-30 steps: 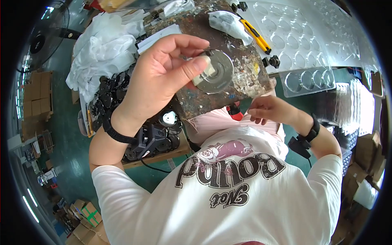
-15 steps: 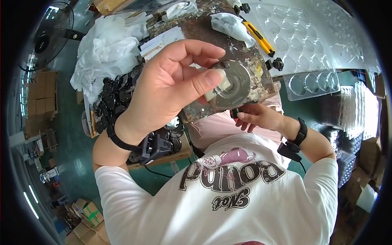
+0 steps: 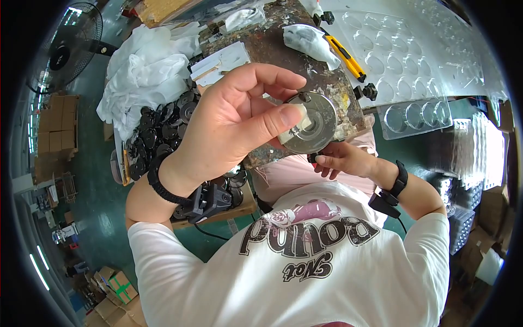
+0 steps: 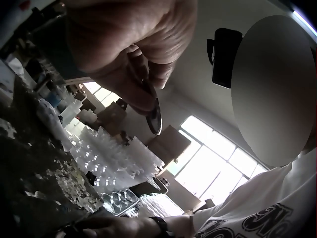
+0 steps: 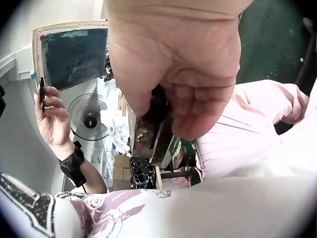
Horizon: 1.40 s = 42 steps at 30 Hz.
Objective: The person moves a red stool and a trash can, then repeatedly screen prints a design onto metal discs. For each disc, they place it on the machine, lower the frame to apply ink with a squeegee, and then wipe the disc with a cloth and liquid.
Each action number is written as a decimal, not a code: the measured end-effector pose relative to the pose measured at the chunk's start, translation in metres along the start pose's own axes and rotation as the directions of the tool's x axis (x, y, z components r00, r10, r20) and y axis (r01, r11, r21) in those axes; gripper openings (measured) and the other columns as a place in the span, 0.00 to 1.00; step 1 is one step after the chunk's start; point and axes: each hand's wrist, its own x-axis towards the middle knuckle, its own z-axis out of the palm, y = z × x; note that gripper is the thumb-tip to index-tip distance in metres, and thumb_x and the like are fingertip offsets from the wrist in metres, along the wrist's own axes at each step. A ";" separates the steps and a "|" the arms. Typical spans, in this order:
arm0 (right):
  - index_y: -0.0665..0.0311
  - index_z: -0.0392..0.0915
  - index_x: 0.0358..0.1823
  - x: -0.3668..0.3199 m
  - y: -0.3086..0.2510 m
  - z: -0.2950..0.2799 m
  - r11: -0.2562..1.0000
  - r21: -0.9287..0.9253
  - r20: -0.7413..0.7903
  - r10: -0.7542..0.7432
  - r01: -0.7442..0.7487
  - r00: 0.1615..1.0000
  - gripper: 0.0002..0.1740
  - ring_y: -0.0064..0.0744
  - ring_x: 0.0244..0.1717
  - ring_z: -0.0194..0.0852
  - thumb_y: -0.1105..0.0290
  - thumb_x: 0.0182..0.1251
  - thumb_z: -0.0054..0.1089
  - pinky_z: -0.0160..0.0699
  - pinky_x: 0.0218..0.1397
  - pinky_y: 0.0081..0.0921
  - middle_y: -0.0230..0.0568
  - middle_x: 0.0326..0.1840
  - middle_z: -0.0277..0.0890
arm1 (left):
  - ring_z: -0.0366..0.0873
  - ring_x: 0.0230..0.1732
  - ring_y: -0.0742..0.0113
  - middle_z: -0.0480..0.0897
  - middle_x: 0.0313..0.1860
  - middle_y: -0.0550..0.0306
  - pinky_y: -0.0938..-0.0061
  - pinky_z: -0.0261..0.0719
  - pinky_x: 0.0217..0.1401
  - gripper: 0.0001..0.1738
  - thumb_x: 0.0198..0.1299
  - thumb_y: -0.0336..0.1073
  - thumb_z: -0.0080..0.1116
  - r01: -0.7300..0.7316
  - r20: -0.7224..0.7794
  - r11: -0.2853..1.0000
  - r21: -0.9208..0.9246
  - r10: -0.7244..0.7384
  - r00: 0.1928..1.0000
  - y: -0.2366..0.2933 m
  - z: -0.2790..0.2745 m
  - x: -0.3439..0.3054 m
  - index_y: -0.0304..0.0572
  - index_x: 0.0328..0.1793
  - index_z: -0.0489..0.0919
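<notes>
Fingers of the left hand (image 3: 233,117) pinch a disc (image 3: 321,126), face-on from the head, edge-on from both wrists; right hand (image 3: 348,159) bends its fingers near the worktop (image 3: 272,42), grip unclear.

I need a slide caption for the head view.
The left hand pinches a shiny round disc above a worn workbench, the right hand near its edge.

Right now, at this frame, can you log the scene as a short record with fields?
Left hand: left hand pinches a round disc, raised above the worktable
Right hand: right hand low at the worktable's near edge, by a dark part; grip unclear
Right side: yellow cutter, clear molded tray
Left side: heap of dark discs, white crumpled pile
Background: fan
</notes>
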 end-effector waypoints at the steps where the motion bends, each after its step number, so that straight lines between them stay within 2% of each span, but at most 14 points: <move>1: 0.68 0.67 0.50 0.000 0.000 0.000 1.000 0.005 -0.006 0.003 -0.003 1.000 0.25 0.25 0.36 0.73 0.53 0.63 0.49 0.77 0.35 0.21 0.38 0.36 0.73 | 0.75 0.38 0.78 0.72 0.42 0.60 0.84 0.78 0.35 0.17 0.56 0.30 0.56 0.010 -0.005 1.000 -0.007 -0.010 1.000 0.000 0.000 0.000 0.37 0.51 0.69; 12: 0.66 0.67 0.50 0.001 -0.003 0.006 1.000 -0.025 -0.049 0.007 -0.009 0.999 0.22 0.24 0.36 0.74 0.55 0.64 0.48 0.76 0.33 0.20 0.38 0.38 0.74 | 0.74 0.38 0.79 0.72 0.41 0.61 0.84 0.78 0.32 0.17 0.55 0.30 0.57 0.083 -0.038 0.996 -0.029 -0.084 0.996 -0.004 -0.003 0.003 0.39 0.51 0.70; 16: 0.67 0.66 0.52 0.005 0.008 0.004 0.985 0.170 0.003 0.023 -0.023 1.000 0.24 0.24 0.36 0.74 0.54 0.64 0.48 0.75 0.35 0.19 0.40 0.40 0.75 | 0.74 0.37 0.79 0.73 0.40 0.62 0.84 0.78 0.31 0.16 0.55 0.30 0.57 0.064 -0.052 0.998 -0.007 -0.064 0.997 -0.008 -0.006 0.004 0.39 0.51 0.70; 19: 0.67 0.64 0.53 0.014 0.026 -0.002 0.887 0.461 0.156 -0.038 -0.039 0.987 0.26 0.25 0.38 0.73 0.53 0.63 0.49 0.73 0.41 0.21 0.41 0.42 0.75 | 0.73 0.36 0.80 0.73 0.40 0.62 0.84 0.77 0.30 0.16 0.55 0.30 0.57 0.057 -0.062 0.998 0.005 -0.057 0.996 -0.009 -0.007 0.005 0.39 0.51 0.70; 20: 0.67 0.64 0.53 0.018 0.032 -0.003 0.886 0.462 0.157 -0.038 -0.040 0.987 0.26 0.25 0.38 0.73 0.53 0.63 0.49 0.73 0.41 0.21 0.41 0.42 0.75 | 0.73 0.36 0.80 0.73 0.40 0.62 0.84 0.77 0.30 0.16 0.55 0.30 0.57 0.066 -0.063 0.998 0.002 -0.066 0.996 -0.009 -0.007 0.005 0.39 0.51 0.70; 23: 0.68 0.62 0.55 0.028 0.043 -0.005 0.778 0.626 0.316 -0.190 -0.054 0.930 0.29 0.27 0.41 0.73 0.52 0.62 0.49 0.71 0.46 0.25 0.42 0.43 0.74 | 0.73 0.36 0.80 0.73 0.40 0.62 0.84 0.77 0.30 0.17 0.55 0.30 0.57 0.079 -0.064 0.997 -0.006 -0.079 0.995 -0.009 -0.007 0.005 0.39 0.51 0.70; 28: 0.69 0.61 0.56 0.039 0.044 -0.011 0.753 0.651 0.455 -0.292 -0.091 0.841 0.31 0.27 0.43 0.72 0.51 0.61 0.50 0.69 0.47 0.27 0.42 0.45 0.74 | 0.73 0.36 0.80 0.73 0.40 0.63 0.84 0.77 0.30 0.17 0.55 0.30 0.57 0.086 -0.066 0.996 -0.013 -0.086 0.994 -0.009 -0.009 0.007 0.40 0.51 0.70; 31: 0.70 0.61 0.56 0.028 0.040 -0.017 0.848 0.522 0.303 -0.089 -0.087 0.949 0.31 0.27 0.43 0.72 0.53 0.60 0.53 0.71 0.45 0.26 0.42 0.44 0.74 | 0.73 0.36 0.80 0.73 0.40 0.63 0.84 0.77 0.30 0.17 0.55 0.30 0.57 0.082 -0.070 0.997 -0.008 -0.082 0.994 -0.009 -0.009 0.006 0.40 0.51 0.70; 32: 0.70 0.61 0.56 0.022 0.034 -0.015 0.848 0.523 0.303 -0.088 -0.088 0.949 0.31 0.27 0.43 0.72 0.53 0.60 0.53 0.71 0.45 0.26 0.42 0.44 0.74 | 0.73 0.36 0.80 0.73 0.40 0.63 0.84 0.77 0.30 0.17 0.55 0.30 0.57 0.078 -0.074 0.997 -0.007 -0.079 0.994 -0.010 -0.010 0.006 0.40 0.51 0.70; 35: 0.70 0.62 0.55 0.003 0.011 0.000 0.965 0.251 0.012 -0.079 0.073 0.997 0.30 0.27 0.42 0.73 0.55 0.59 0.55 0.73 0.42 0.24 0.42 0.43 0.74 | 0.73 0.36 0.80 0.74 0.40 0.63 0.84 0.77 0.30 0.17 0.55 0.30 0.56 0.076 -0.080 0.997 -0.010 -0.076 0.994 -0.012 -0.012 0.006 0.40 0.51 0.70; 36: 0.70 0.62 0.55 0.003 0.009 0.003 0.965 0.253 0.010 -0.077 0.071 0.997 0.30 0.27 0.42 0.73 0.55 0.59 0.55 0.73 0.42 0.24 0.42 0.43 0.74 | 0.73 0.36 0.80 0.74 0.40 0.63 0.84 0.77 0.31 0.17 0.55 0.30 0.56 0.075 -0.081 0.997 -0.011 -0.076 0.994 -0.012 -0.012 0.007 0.40 0.51 0.70; 39: 0.69 0.64 0.53 0.009 0.005 0.014 0.997 0.063 -0.162 0.047 -0.038 0.986 0.27 0.29 0.41 0.73 0.58 0.59 0.56 0.75 0.41 0.23 0.41 0.42 0.73 | 0.74 0.36 0.80 0.74 0.40 0.63 0.83 0.78 0.31 0.16 0.56 0.30 0.56 0.076 -0.082 0.997 -0.002 -0.076 0.994 -0.011 -0.010 0.007 0.39 0.51 0.71; 40: 0.69 0.64 0.53 0.009 0.007 0.013 0.997 0.066 -0.162 0.048 -0.038 0.986 0.27 0.29 0.41 0.73 0.58 0.59 0.56 0.75 0.41 0.23 0.41 0.42 0.73 | 0.74 0.37 0.80 0.74 0.40 0.62 0.83 0.78 0.31 0.16 0.56 0.31 0.56 0.074 -0.091 0.997 0.007 -0.073 0.993 -0.010 -0.010 0.007 0.39 0.51 0.71; 42: 0.70 0.64 0.53 0.010 0.019 0.010 0.921 0.389 -0.062 0.006 0.019 0.998 0.26 0.29 0.40 0.74 0.58 0.60 0.55 0.75 0.42 0.23 0.41 0.41 0.73 | 0.74 0.37 0.80 0.74 0.40 0.62 0.83 0.78 0.31 0.16 0.56 0.31 0.56 0.084 -0.099 0.996 0.011 -0.083 0.992 -0.012 -0.009 0.005 0.39 0.51 0.71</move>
